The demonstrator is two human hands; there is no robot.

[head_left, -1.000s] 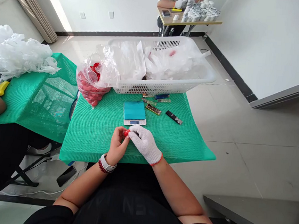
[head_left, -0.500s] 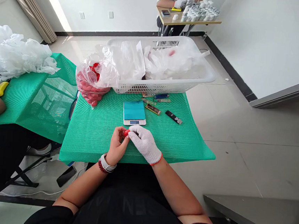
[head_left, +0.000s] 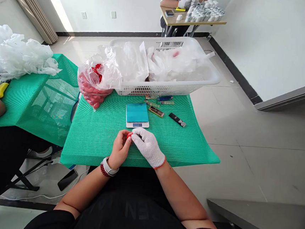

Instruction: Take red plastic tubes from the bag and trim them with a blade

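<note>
Just in front of a small digital scale (head_left: 137,114) with a blue top, a small glossy red piece (head_left: 129,135) is held between my two hands. Bare fingers of my left hand (head_left: 120,145) are closed around its left side. My right hand (head_left: 147,147), in a white knitted glove, pinches at its right end. Whatever else the gloved fingers may grip is hidden. Left of the scale, a clear plastic bag (head_left: 94,88) full of red pieces leans against the white basket (head_left: 168,85).
Right of the scale lie a black box cutter (head_left: 177,119), a dark gold-edged strip (head_left: 156,111) and several pens or blades (head_left: 165,98). All rest on a green mesh cloth (head_left: 99,135). At left sits a person beside plastic bags (head_left: 24,55); another person works at a far table (head_left: 173,22).
The red piece has turned slightly between my fingers. Both hands have stayed nearly in place, and the things on the cloth have not moved.
</note>
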